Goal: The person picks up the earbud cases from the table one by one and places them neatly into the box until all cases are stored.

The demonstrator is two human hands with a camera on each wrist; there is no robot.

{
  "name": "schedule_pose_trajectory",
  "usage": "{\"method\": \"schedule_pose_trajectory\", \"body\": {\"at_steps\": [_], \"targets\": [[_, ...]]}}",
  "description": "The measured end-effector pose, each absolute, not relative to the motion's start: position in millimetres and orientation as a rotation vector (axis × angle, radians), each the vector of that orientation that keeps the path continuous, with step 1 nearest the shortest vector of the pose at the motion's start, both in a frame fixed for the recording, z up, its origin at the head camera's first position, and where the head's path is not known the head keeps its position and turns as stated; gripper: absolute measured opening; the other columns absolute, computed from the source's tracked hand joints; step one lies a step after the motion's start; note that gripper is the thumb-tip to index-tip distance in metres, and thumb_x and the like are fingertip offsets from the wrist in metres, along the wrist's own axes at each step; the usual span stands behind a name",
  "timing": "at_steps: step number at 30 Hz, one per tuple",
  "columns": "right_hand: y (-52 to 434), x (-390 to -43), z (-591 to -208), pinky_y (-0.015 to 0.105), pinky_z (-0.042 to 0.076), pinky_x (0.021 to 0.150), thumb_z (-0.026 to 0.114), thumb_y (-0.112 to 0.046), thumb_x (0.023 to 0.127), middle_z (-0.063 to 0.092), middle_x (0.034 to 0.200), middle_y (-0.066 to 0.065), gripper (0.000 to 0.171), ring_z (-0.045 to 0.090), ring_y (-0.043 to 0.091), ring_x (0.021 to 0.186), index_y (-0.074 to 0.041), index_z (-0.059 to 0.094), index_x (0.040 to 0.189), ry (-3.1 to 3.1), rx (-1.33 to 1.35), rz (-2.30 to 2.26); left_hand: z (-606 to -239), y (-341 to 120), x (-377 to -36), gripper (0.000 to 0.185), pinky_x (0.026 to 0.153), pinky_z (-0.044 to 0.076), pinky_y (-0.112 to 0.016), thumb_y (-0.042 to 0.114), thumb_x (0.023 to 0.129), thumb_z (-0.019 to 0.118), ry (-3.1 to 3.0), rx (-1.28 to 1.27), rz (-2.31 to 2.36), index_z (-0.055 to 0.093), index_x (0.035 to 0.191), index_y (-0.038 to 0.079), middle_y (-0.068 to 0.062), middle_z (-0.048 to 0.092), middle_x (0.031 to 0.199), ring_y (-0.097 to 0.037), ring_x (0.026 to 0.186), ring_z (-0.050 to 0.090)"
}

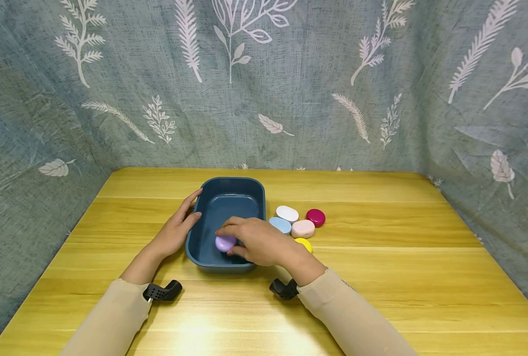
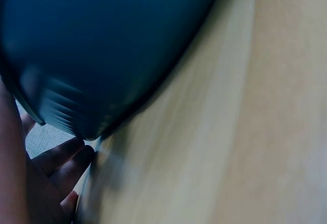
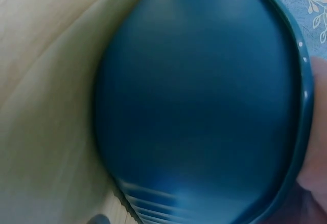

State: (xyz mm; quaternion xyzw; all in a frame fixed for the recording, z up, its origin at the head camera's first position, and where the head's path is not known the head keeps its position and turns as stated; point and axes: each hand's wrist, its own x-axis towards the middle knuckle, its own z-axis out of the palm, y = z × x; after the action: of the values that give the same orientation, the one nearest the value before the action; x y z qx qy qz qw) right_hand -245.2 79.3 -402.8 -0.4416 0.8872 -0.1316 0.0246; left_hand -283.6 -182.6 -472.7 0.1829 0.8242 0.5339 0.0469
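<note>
A dark blue rectangular container [image 1: 228, 212] with rounded corners stands on the table. Inside its near part, my right hand [image 1: 261, 242] pinches a small, glossy, rounded lilac case [image 1: 225, 243] between thumb and fingers, low over the floor. My left hand [image 1: 177, 230] rests against the container's left side, thumb tip at the rim and fingers spread along the wall. In the left wrist view, the fingers [image 2: 71, 165] touch the outside of the container [image 2: 112, 45]. The right wrist view shows mostly the container's outer wall [image 3: 199, 91]; the lilac case is hidden there.
Right of the container lie several small rounded cases: white [image 1: 287, 213], light blue [image 1: 280, 225], pale pink [image 1: 303, 228], dark red [image 1: 316, 217] and yellow [image 1: 305, 244], partly behind my right hand. The wooden table [image 1: 379, 277] meets a leaf-patterned curtain [image 1: 308, 113] at its back and sides.
</note>
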Motion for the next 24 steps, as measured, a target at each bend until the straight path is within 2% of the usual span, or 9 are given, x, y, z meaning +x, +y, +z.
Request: {"method": "schedule_pose_trajectory", "body": {"at_steps": [24], "targets": [[79.6, -244.6, -405.0, 0.031, 0.054, 0.105, 0.071, -0.026, 0.100, 0.064, 0.137, -0.005, 0.043, 0.065, 0.014, 0.121, -0.019, 0.065, 0.141, 2.709, -1.323, -0.424, -472.2, -181.6, -283.3, 0.059, 0.118, 0.036, -0.065, 0.029, 0.114, 0.039, 2.533, 0.535, 1.605, 0.014, 0.166, 0.042, -0.021, 0.031, 0.166, -0.044, 0.149, 0.039]]}}
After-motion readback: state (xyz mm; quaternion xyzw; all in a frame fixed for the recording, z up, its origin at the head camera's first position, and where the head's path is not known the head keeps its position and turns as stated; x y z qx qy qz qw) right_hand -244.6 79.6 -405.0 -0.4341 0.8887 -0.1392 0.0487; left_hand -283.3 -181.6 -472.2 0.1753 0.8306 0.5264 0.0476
